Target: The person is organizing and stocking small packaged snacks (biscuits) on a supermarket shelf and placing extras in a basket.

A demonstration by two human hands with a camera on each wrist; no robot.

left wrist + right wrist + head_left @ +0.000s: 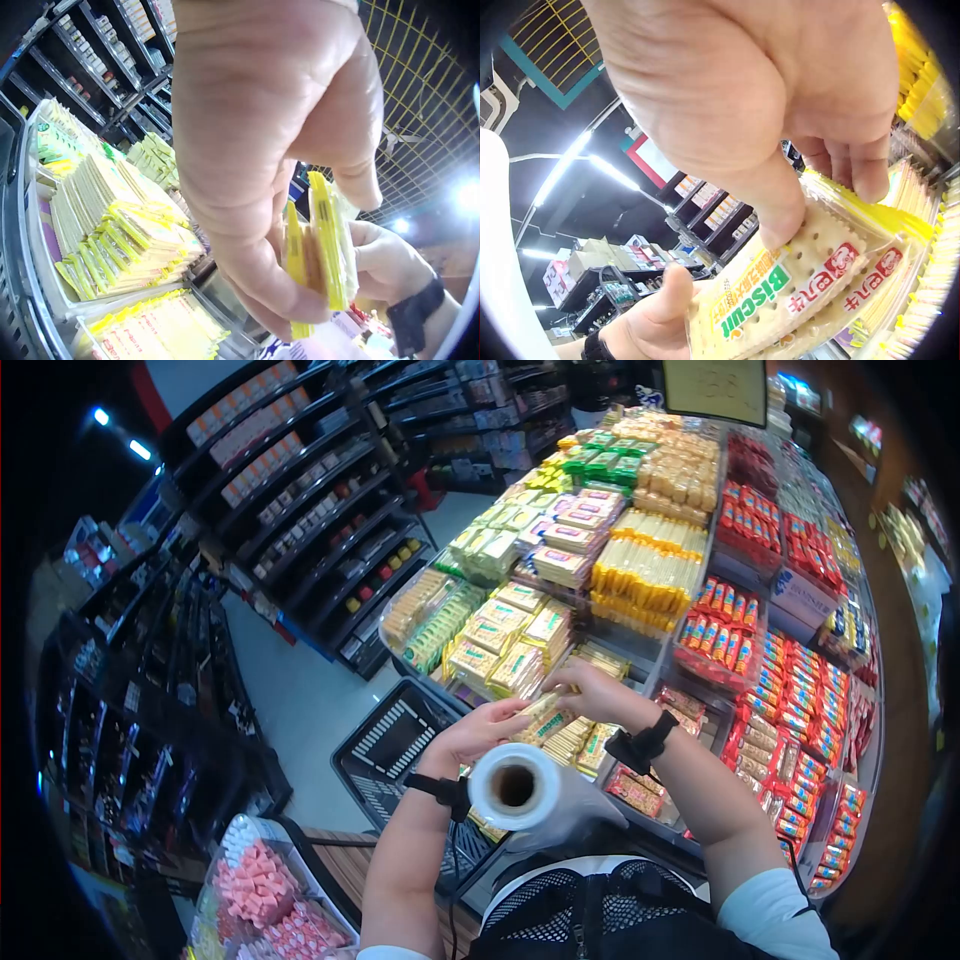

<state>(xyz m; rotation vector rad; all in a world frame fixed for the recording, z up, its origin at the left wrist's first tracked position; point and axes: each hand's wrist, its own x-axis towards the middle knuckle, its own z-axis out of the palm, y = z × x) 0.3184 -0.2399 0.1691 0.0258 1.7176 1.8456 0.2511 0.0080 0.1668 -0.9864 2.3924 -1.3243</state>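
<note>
A few clear-wrapped biscuit packets (780, 292) with yellow ends are held between my two hands, low over the display bins. My left hand (480, 732) holds one end, its fingers curled along the packets in the left wrist view. At the other end my right hand (597, 695) pinches them, thumb (784, 221) on the front face and fingertips behind the yellow seal. Stacks of similar biscuit packets (515, 645) stand just beyond the hands, and more lie in the bin (570, 745) below.
A dark shopping basket (375, 745) stands left of the bins. In front of my body rises a plastic film roll (515, 785). Red-wrapped snacks (720, 625) fill bins to the right; pink sweets (255, 885) sit lower left. Dark shelves (310, 490) line the far aisle.
</note>
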